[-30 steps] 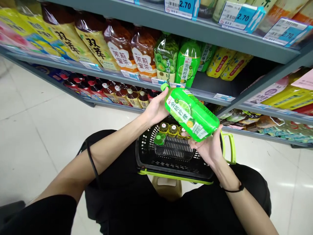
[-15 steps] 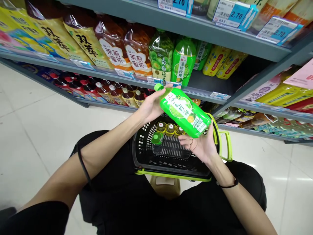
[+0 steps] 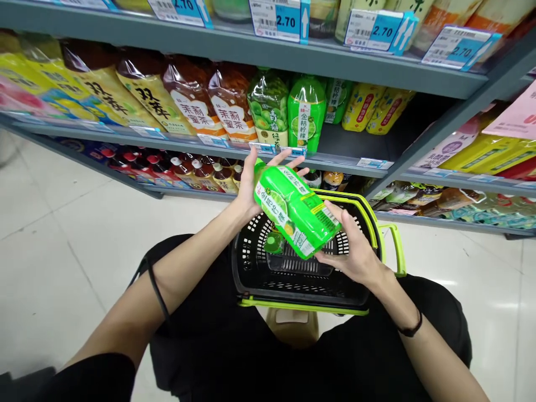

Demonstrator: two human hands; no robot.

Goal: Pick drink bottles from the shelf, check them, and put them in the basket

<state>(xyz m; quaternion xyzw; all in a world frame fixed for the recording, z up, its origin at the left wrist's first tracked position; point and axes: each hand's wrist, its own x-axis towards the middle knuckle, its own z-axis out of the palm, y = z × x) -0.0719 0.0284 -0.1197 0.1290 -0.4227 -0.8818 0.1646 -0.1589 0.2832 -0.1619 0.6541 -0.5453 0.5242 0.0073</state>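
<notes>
Above the basket [image 3: 268,288], the left hand [image 3: 250,192] grasps the bottle [image 3: 293,209] near its neck, the right hand [image 3: 360,257] its base; beyond the basket stands a shelf [image 3: 355,144].

Shop aisle, price tags [image 3: 375,30], shelved bottled drinks [image 3: 228,106], shopping basket [image 3: 301,293]

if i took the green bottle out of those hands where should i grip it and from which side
Probably around the middle of the green bottle, coming from above. It slants over the basket, with the left hand at the neck end and the right hand at the base, leaving the broad upper face between them uncovered.
</notes>
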